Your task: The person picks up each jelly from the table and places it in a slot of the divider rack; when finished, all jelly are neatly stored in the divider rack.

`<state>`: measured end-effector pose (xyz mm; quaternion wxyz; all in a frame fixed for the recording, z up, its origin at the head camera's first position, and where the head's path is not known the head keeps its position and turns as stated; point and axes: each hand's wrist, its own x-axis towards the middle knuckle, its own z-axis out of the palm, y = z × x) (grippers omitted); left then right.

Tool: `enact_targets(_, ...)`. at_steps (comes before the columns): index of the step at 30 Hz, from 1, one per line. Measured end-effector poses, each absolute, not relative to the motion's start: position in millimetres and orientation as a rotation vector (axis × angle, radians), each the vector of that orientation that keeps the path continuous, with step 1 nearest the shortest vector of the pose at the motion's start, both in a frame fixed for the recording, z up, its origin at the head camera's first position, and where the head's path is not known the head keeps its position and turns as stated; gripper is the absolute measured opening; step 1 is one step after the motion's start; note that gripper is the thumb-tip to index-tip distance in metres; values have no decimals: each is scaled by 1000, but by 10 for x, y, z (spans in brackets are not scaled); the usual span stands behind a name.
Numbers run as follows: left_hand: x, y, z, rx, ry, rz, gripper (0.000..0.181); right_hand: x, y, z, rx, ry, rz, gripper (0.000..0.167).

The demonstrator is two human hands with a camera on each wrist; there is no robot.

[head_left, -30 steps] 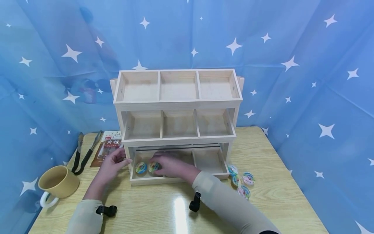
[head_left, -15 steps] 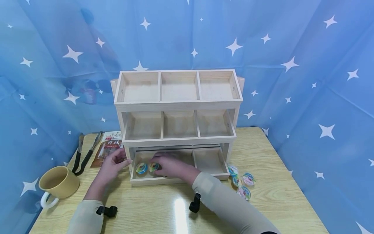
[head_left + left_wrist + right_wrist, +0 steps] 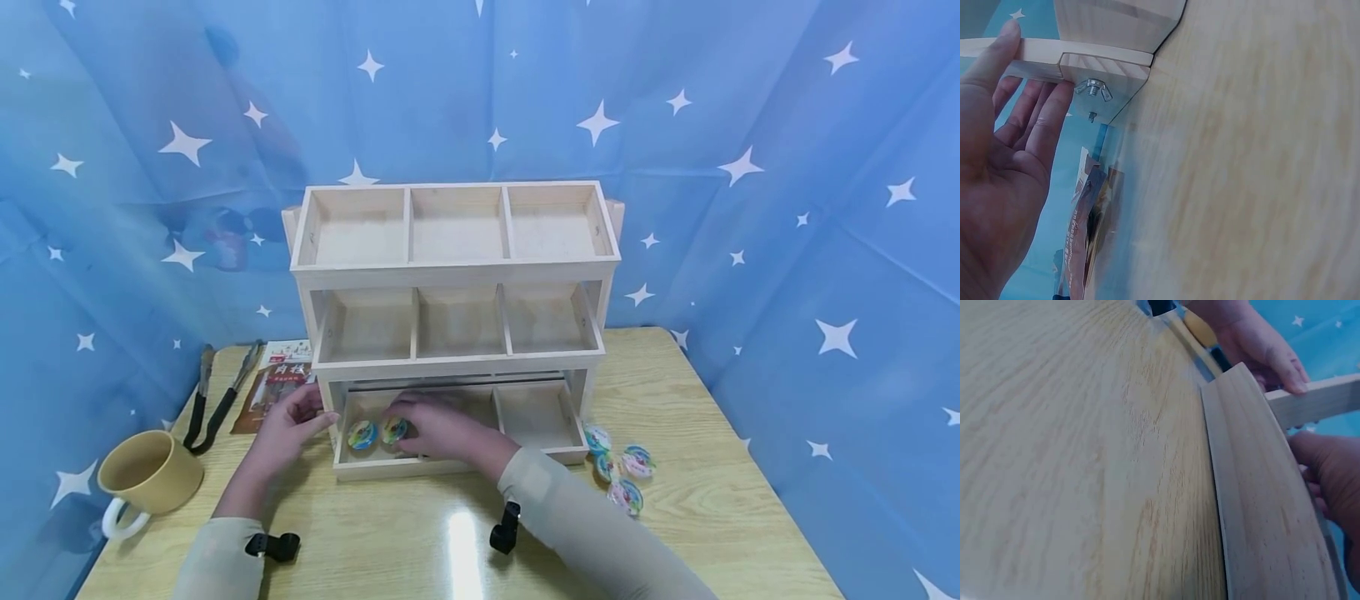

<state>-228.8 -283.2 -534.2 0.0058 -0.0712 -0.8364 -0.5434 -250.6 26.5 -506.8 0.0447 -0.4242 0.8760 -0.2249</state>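
A pale wooden three-tier shelf (image 3: 457, 274) stands on the table, each tier split into three compartments. My left hand (image 3: 285, 429) grips its left upright near the bottom tier; in the left wrist view the thumb and fingers lie on opposite sides of the wood (image 3: 1038, 49). My right hand (image 3: 446, 432) reaches into the bottom left compartment and holds a small jelly cup (image 3: 393, 430) with a colourful printed lid. Beside it in that compartment sits another jelly cup (image 3: 362, 434). In the right wrist view the tier's front board (image 3: 1260, 487) hides the cups and some fingers.
Several more jelly cups (image 3: 624, 495) lie in a cluster right of the shelf. At the left are a yellow mug (image 3: 153, 471) with a white handle, black-handled tongs (image 3: 221, 408) and a brown printed packet (image 3: 279, 387). A starry blue curtain (image 3: 465, 83) hangs behind.
Both hands stay almost where they were, left on the upright and right at the jelly cup. The head view has shifted very slightly.
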Motion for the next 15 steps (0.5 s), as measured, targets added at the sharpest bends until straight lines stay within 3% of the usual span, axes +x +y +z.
enact_targets(8, -2263, -2814, -5344, -173, -2648, -1675, 56, -2195, 655, -4883, -1179, 2744, -876, 52)
enact_targets(15, -2268, -2810, -5344, -215, -2632, -1669, 54, -1898, 1188, -4806, -1152, 2756, -1019, 42)
